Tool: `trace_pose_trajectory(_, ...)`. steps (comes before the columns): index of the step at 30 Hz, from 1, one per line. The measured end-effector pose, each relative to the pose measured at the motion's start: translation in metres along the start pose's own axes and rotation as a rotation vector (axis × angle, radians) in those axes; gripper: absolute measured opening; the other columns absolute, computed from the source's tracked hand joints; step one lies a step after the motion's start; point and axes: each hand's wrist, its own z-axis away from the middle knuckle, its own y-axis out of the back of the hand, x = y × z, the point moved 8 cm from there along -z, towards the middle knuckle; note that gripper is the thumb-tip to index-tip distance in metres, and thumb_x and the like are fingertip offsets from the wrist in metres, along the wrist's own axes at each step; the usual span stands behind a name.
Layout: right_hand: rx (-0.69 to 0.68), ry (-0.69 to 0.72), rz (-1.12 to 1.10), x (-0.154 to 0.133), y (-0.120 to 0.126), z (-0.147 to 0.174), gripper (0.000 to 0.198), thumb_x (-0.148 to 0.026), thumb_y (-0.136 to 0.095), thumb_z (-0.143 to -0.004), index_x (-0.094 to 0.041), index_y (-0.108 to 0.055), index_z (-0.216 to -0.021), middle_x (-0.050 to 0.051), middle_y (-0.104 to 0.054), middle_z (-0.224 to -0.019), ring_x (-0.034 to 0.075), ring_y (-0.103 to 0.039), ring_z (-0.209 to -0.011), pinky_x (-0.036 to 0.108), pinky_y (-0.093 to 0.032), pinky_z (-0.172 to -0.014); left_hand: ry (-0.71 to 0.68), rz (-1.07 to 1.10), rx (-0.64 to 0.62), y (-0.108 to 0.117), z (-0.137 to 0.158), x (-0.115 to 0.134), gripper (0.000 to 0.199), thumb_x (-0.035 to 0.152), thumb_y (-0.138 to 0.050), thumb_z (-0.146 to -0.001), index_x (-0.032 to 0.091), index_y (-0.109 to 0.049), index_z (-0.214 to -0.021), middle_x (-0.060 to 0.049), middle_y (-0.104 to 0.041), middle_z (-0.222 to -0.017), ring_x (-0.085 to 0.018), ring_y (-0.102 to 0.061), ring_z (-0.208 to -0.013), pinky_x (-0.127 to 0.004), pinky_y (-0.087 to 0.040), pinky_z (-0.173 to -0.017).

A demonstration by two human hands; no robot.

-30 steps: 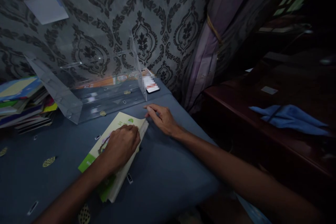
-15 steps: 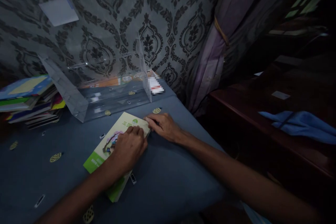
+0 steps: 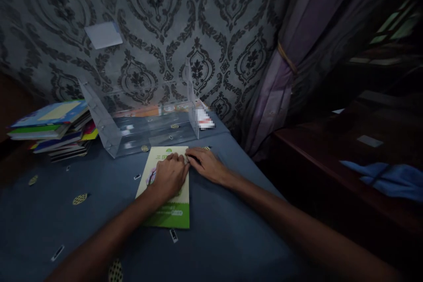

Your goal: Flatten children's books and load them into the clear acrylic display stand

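Note:
A book (image 3: 167, 218) with a cream and green cover lies flat on the blue-grey cloth, its sides running nearly toward me. Across the cover rests my left hand (image 3: 172, 174), fingers curled and closed near the upper right edge, hiding much of the picture. At that same edge my right hand (image 3: 206, 164) has its thumb and fingers pinched together on the book's corner. The fingertips of both hands almost meet there; exactly how much paper each one grips is hidden.
Behind the book stands a clear plastic rack (image 3: 150, 136) against the patterned wall. Stacked books (image 3: 53, 123) lie to its left, and a white pack (image 3: 204, 119) sits by its right end. Beyond the table's right edge are a purple curtain (image 3: 272, 97) and a blue cloth (image 3: 390, 180).
The book has turned from slanting to nearly straight, with its green lower edge now facing me. Both hands stay at its upper right edge. The whole view has shifted a little.

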Motion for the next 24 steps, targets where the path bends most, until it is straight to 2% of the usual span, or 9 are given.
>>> trace_pose_trajectory(5, -0.053, -0.005, -0.008, 0.008, -0.010, -0.016, 0.031, -0.022, -0.046, -0.098, -0.017, -0.064, -0.122, 0.011, -0.070, -0.122, 0.023, -0.064, -0.116, 0.041, -0.047, -0.102, 0.014, 0.004, -0.006, -0.005, -0.009, -0.027, 0.029, 0.023, -0.039, -0.101, 0.016, -0.066, -0.107, -0.012, -0.072, -0.109, -0.025, -0.069, -0.098, -0.035, -0.053, -0.083)
trace_pose_trajectory(9, -0.035, 0.018, -0.007, 0.013, -0.014, -0.017, 0.033, -0.022, -0.046, -0.097, -0.016, -0.063, -0.125, 0.012, -0.068, -0.127, 0.024, -0.061, -0.120, 0.043, -0.045, -0.105, -0.117, 0.111, 0.028, -0.010, -0.002, -0.041, 0.028, 0.025, -0.047, -0.099, 0.021, -0.065, -0.119, -0.008, -0.065, -0.131, -0.023, -0.060, -0.122, -0.036, -0.048, -0.102)
trace_pose_trajectory(12, -0.027, 0.031, 0.022, 0.016, -0.016, -0.014, 0.033, -0.024, -0.047, -0.097, -0.018, -0.062, -0.126, 0.010, -0.065, -0.132, 0.024, -0.059, -0.124, 0.045, -0.042, -0.108, -0.246, 0.203, 0.049, -0.007, 0.022, -0.034, 0.032, 0.033, -0.050, -0.098, 0.018, -0.064, -0.123, -0.009, -0.061, -0.137, -0.024, -0.056, -0.128, -0.039, -0.045, -0.107)
trace_pose_trajectory(17, -0.028, 0.063, 0.057, 0.018, -0.020, -0.013, 0.035, -0.026, -0.048, -0.097, -0.015, -0.060, -0.128, 0.012, -0.062, -0.135, 0.024, -0.055, -0.127, 0.044, -0.040, -0.110, -0.428, 0.276, -0.009, 0.004, 0.087, -0.001, 0.043, 0.043, -0.054, -0.097, 0.018, -0.059, -0.131, -0.011, -0.056, -0.142, -0.027, -0.056, -0.128, -0.043, -0.049, -0.104)
trace_pose_trajectory(20, -0.023, 0.066, 0.075, 0.018, -0.022, -0.013, 0.035, -0.025, -0.049, -0.096, -0.016, -0.061, -0.128, 0.012, -0.061, -0.136, 0.024, -0.054, -0.128, 0.045, -0.040, -0.110, -0.473, 0.246, 0.027, 0.004, 0.113, 0.009, 0.043, 0.038, -0.055, -0.097, 0.016, -0.055, -0.134, -0.014, -0.057, -0.140, -0.027, -0.056, -0.128, -0.043, -0.051, -0.102)
trace_pose_trajectory(24, 0.003, 0.082, 0.071, 0.008, -0.019, -0.003, 0.031, -0.024, -0.050, -0.094, -0.018, -0.065, -0.121, 0.010, -0.066, -0.130, 0.026, -0.056, -0.126, 0.046, -0.042, -0.106, -0.484, 0.183, 0.135, -0.003, 0.119, 0.010, 0.031, 0.025, -0.046, -0.101, 0.015, -0.058, -0.129, -0.014, -0.065, -0.130, -0.025, -0.061, -0.121, -0.041, -0.055, -0.097)
